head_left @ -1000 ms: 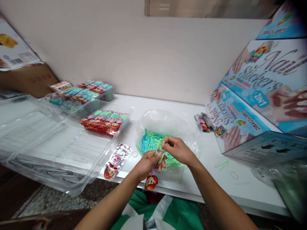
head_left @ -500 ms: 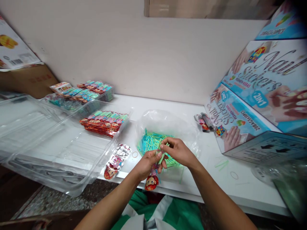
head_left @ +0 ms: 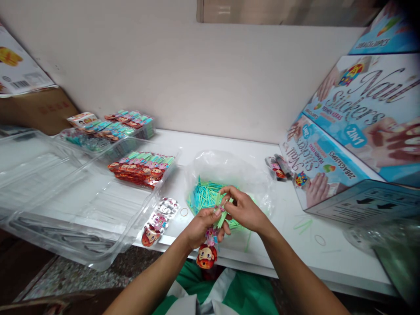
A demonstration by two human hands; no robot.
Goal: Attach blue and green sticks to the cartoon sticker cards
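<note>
A bundle of light-green sticks point(head_left: 221, 220) is in the person's hands, above the front part of the white tabletop point(head_left: 249, 151). The left hand point(head_left: 201, 225) has its grip clamped on the bundle, thumb across the front. A thin pinkish band point(head_left: 218, 207) lies across the sticks near that thumb. Below the same hand hangs a red-haired cartoon packet point(head_left: 206, 256), head downward, over the tabletop's front edge. The right hand point(head_left: 244, 211) has its fingers bent in and touching the upper part of the bundle; whether its grip is clamped on anything there, I cannot tell.

Just behind the hands, an open transparent plastic bag point(head_left: 226, 164) holds loose green and blue sticks point(head_left: 204, 195). To the left lie a rubber band point(head_left: 184, 212) and flat cartoon wrappers point(head_left: 159, 222), the latter beside a large transparent tray point(head_left: 82, 197). Farther back, filled cartoon packets point(head_left: 144, 169) lie in overlapping rows, and another tray of packets point(head_left: 129, 126) sits behind them. On the right, two small dark packets point(head_left: 278, 167) lie near stacked Nail Stickers boxes point(head_left: 364, 105); loose green sticks point(head_left: 303, 226) and a second rubber band point(head_left: 320, 240) lie nearer the front.
</note>
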